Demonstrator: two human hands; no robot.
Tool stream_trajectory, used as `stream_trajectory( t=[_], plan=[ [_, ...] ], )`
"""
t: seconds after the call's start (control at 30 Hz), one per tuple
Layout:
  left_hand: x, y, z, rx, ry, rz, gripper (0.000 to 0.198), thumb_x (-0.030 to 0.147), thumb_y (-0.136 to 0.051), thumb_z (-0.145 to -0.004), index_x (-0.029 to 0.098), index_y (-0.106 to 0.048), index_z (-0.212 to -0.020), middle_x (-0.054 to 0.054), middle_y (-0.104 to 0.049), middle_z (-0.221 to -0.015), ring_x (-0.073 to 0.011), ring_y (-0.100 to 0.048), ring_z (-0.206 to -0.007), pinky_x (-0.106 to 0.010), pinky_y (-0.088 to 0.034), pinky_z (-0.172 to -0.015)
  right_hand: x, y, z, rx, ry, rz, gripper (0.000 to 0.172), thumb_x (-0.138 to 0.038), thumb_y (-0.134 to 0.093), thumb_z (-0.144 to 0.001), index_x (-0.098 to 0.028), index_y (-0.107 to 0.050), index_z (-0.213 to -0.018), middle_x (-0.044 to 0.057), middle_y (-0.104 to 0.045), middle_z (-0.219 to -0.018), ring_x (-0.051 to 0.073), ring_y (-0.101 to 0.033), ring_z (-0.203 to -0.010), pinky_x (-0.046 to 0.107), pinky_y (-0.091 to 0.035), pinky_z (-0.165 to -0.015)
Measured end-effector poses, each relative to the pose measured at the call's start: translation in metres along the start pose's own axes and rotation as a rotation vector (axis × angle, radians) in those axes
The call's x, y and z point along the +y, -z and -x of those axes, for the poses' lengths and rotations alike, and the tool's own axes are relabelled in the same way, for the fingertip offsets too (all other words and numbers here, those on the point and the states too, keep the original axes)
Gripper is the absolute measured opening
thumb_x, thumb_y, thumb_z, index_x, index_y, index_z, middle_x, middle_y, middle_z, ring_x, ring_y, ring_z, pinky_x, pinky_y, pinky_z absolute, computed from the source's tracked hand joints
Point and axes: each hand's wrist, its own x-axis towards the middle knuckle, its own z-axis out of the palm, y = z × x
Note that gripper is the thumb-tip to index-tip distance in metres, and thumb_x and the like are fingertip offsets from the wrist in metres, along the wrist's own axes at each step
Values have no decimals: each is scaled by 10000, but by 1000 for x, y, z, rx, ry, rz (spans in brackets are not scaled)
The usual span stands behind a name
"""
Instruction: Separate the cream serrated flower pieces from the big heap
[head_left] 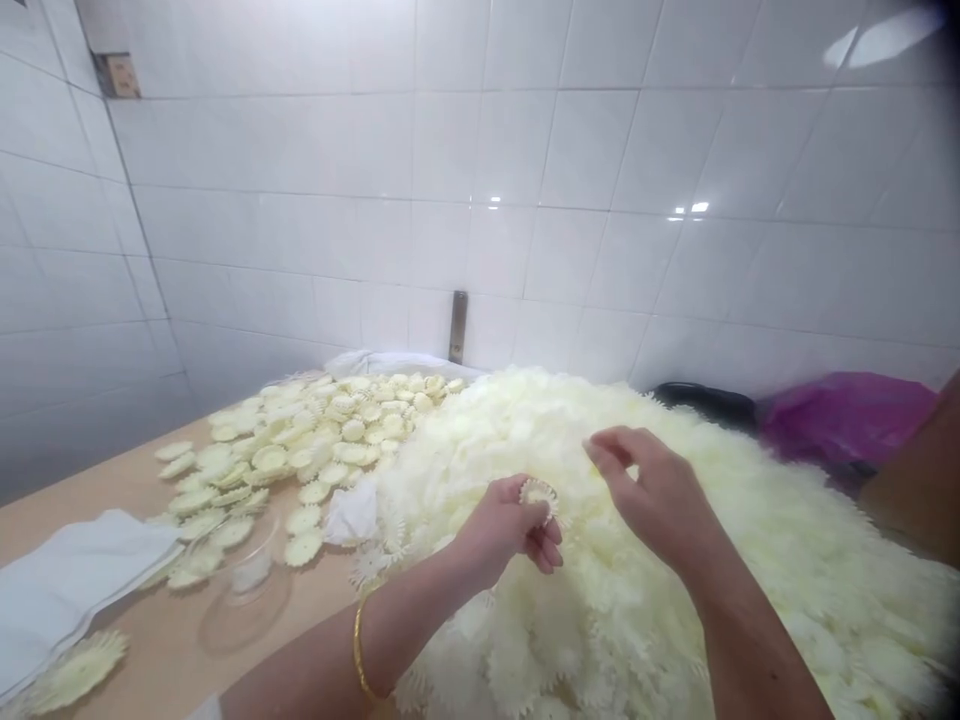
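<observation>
My left hand pinches a small pale-yellow disc with a toothed edge between thumb and forefinger, its other fingers curled below. To its right, my right hand is raised with thumb and forefinger pressed together. Whether anything sits between those fingertips is too small to make out. Below both hands spreads a large heap of thin, pale-yellow toothed pieces, fluffy and petal-like. Left of the heap lies a looser pile of thicker pale-yellow toothed discs.
A clear round dish and a folded white cloth lie on the tan table. A crumpled white tissue touches the heap. Behind stand a dark metal strip and white tiled wall. A purple bag is at right.
</observation>
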Motion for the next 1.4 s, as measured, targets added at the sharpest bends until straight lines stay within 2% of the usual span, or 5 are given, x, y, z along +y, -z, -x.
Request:
stream_trajectory(
  t=[0.3, 0.67, 0.83, 1.07, 1.4],
  plan=[
    [-6, 11, -7, 96, -35, -78, 399, 563, -507, -704, 180, -405, -661, 64, -402, -355, -71, -383, -277, -177, -226, -310, -3, -1, 0, -134, -4, -120, 220, -375, -473, -780, -200, -601, -813, 71, -616, -841, 204, -565, -769, 329, -431, -670],
    [4, 9, -3, 96, 54, -49, 580, 721, -338, -674, 163, -490, -724, 48, -416, -386, -83, -411, -301, -199, -241, -342, -15, -26, 5, -433, 42, -240, 133, -309, -538, -727, -200, -600, -770, 30, -589, -797, 180, -536, -773, 308, -416, -691],
    [12, 7, 1, 39, 104, 47, 612, 723, -336, -672, 162, -491, -861, 37, -466, -455, -104, -473, -363, -203, -298, -379, -18, -32, 4, -322, 41, -353, 182, -255, -473, -754, -181, -554, -610, 12, -558, -640, 150, -514, -636, 285, -403, -640],
    [9, 6, -1, 0, -55, 60, 345, 506, -535, -713, 181, -419, -709, 63, -422, -445, -74, -446, -357, -173, -279, -354, -18, -42, 3, -124, -117, -468, 273, -346, -465, -772, -192, -403, -556, -33, -446, -502, 119, -466, -504, 237, -386, -518],
    [10, 3, 5, 82, -58, 54, 301, 441, -501, -751, 180, -398, -642, 53, -417, -421, -71, -429, -341, -173, -251, -341, 27, -30, -11, 193, -304, -131, 224, -335, -413, -775, -196, -439, -602, 3, -508, -500, 161, -502, -493, 276, -367, -515]
  ],
)
